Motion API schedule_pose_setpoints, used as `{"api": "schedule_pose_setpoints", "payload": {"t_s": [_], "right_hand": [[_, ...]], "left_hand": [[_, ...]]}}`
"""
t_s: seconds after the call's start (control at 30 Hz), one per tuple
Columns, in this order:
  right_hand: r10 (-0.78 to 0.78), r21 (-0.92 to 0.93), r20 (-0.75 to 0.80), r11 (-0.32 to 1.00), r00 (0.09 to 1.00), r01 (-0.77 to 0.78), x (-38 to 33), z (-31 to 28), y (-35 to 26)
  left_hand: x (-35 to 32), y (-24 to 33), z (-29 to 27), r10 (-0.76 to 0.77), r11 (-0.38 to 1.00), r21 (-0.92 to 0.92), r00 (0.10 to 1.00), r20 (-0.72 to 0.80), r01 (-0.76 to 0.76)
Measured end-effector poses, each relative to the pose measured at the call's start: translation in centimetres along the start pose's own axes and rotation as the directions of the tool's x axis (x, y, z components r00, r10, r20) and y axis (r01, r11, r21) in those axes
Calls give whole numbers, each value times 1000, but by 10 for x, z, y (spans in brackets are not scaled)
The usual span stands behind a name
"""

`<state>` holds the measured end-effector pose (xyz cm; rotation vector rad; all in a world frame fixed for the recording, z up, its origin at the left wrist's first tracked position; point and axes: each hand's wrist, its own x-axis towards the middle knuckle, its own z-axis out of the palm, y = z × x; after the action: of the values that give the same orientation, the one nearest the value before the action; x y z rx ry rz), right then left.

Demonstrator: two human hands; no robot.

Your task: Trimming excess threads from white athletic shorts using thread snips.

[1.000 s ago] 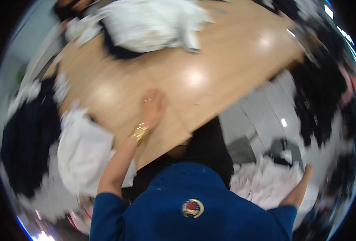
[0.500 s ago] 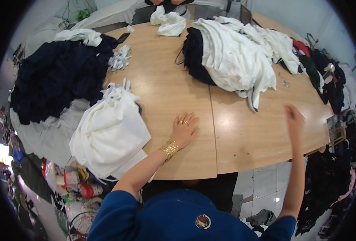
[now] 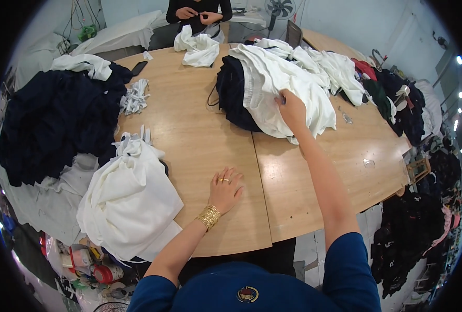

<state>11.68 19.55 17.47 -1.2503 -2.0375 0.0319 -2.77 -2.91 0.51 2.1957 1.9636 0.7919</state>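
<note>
My left hand [image 3: 226, 191] lies flat on the wooden table [image 3: 189, 130], its fingers spread and nothing in it. A gold ring and several gold bangles [image 3: 209, 217] are on that hand and wrist. My right hand [image 3: 293, 110] reaches forward onto a pile of white garments [image 3: 314, 99], its fingers closed. A small dark spot shows at its fingertips; I cannot make out what it is. Elastic-looking gathers show at the pile's left edge, beside a dark navy garment [image 3: 233, 93]. Left of my left hand sits a heap of white fabric pieces [image 3: 132, 197].
A large navy heap [image 3: 59, 114] covers the table's left side. Near it lie grey-white fabric strips [image 3: 135, 97] and a black phone [image 3: 138, 68]. Across the table a person [image 3: 199, 13] in black works with both hands. More garments [image 3: 397, 104] line the right edge.
My right hand has swung from over the table's right side forward and left onto the white garment pile. The view has shifted; my left hand stays flat on the table.
</note>
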Motion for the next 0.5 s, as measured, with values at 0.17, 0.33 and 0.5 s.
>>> {"api": "schedule_pose_setpoints", "payload": {"t_s": [0.17,0.33,0.5], "right_hand": [[-321,442,301,881,898,166,-60,-62,-107],[-397,375,674,911,623,175,-168,-119,-125],[-185,398,719,900,670,-178,-236,-142,-82]], "left_hand": [[-4,-20,7,-110,946,-318,988,-112,70],[-20,3,-44,-480,-191,-977,858,182,100],[-68,2,-61,-110,-649,-632,770,629,424]]}}
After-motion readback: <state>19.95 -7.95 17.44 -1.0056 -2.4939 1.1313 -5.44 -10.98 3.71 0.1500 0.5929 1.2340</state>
